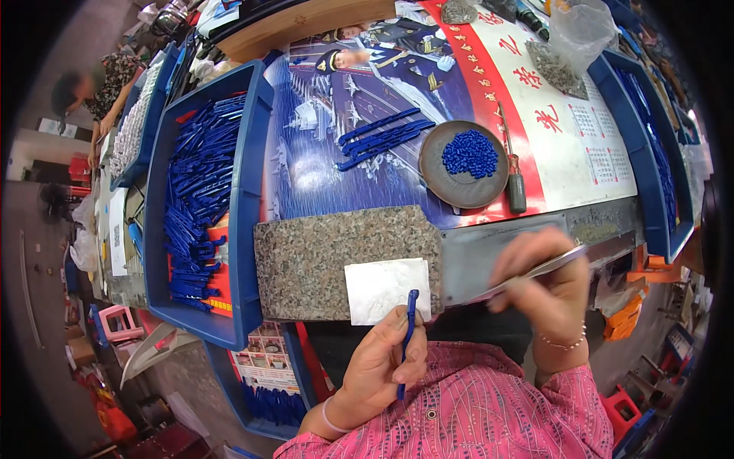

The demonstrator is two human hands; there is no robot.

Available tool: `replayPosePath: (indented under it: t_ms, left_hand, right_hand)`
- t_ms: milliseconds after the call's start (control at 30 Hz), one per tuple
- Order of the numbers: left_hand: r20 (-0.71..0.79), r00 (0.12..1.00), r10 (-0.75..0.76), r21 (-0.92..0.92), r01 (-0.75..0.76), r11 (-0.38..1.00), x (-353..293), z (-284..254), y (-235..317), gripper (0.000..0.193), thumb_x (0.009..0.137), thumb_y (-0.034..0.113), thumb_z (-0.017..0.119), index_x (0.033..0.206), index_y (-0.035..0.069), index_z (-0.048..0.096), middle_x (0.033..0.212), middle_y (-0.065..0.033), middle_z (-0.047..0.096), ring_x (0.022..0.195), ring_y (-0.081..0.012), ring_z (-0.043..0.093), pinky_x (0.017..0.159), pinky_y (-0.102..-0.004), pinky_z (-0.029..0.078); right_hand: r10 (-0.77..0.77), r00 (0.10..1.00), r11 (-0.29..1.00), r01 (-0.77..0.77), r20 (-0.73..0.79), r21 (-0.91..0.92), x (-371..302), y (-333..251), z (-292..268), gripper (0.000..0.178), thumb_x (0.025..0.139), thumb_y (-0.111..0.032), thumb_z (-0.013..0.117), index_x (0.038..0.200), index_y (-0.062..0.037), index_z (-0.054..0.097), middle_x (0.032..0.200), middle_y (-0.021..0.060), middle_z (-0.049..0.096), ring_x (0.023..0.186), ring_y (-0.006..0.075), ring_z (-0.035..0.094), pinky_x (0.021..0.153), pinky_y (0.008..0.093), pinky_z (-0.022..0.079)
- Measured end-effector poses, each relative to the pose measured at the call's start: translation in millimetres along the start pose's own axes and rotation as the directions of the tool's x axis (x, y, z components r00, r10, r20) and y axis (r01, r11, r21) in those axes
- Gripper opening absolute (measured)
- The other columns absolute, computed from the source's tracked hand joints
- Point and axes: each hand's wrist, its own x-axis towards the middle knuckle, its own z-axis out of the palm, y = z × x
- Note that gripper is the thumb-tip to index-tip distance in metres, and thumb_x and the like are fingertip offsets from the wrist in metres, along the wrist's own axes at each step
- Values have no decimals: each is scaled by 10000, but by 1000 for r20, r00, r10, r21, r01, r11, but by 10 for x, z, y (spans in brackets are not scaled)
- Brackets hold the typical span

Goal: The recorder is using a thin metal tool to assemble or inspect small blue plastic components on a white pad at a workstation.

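Note:
My left hand is closed around a slim blue plastic piece, held upright between thumb and fingers, its knobbed end up. Behind it a white paper square lies on a speckled granite slab. To the right my right hand, smeared by motion, grips thin metal tweezers slanting down to the left. Their tips hover over a grey plate beside the slab. Beyond it stands a round dish with many tiny blue parts heaped inside.
A screwdriver lies right of the dish. Several blue pieces rest on the poster-covered table. Blue bins of similar pieces flank the workspace, one also below. Another person is at the far left.

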Motion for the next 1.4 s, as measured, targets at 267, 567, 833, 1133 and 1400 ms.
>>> replayPosePath:
  t_ms: [267,567,833,1133,1400]
  left_hand:
    - [10,999,42,79,-42,996,24,41,3,192,965,206,352,1026,67,470,673,-15,444,433,-69,342,416,-207,278]
    - [54,946,320,620,-283,731,-42,-42,-97,177,910,31,439,1073,-34,423,854,-133,605,578,-98,541,548,-205,453]
    - [63,975,211,655,-200,729,-61,-63,-135,172,916,51,445,1062,-31,408,851,-137,619,599,-112,588,530,-206,470]
    - [66,989,132,624,-144,768,-150,-15,-128,86,910,46,444,968,0,401,772,-120,615,534,-103,573,449,-186,434]
    - [25,992,123,542,-117,832,-173,-13,-209,50,909,22,412,946,8,382,681,-91,559,438,-70,467,405,-174,366]
  right_hand:
    - [-222,922,665,-96,-319,-741,300,-124,-1065,320,813,-44,525,1125,12,482,663,-20,446,540,28,366,486,188,278]
    - [-464,886,-28,-49,-31,-998,378,131,-1299,372,789,-106,557,1128,39,508,734,83,529,632,153,508,604,270,411]
    - [323,893,932,-241,314,-272,-220,310,43,205,813,-80,589,989,26,588,786,26,565,688,71,528,611,191,433]
    - [376,848,917,-400,372,-15,-305,487,166,156,878,-109,534,964,16,568,746,20,566,568,27,474,495,171,379]
    - [532,790,770,-601,306,213,-446,557,238,195,894,-204,535,871,-11,530,645,2,501,469,29,400,429,170,320]
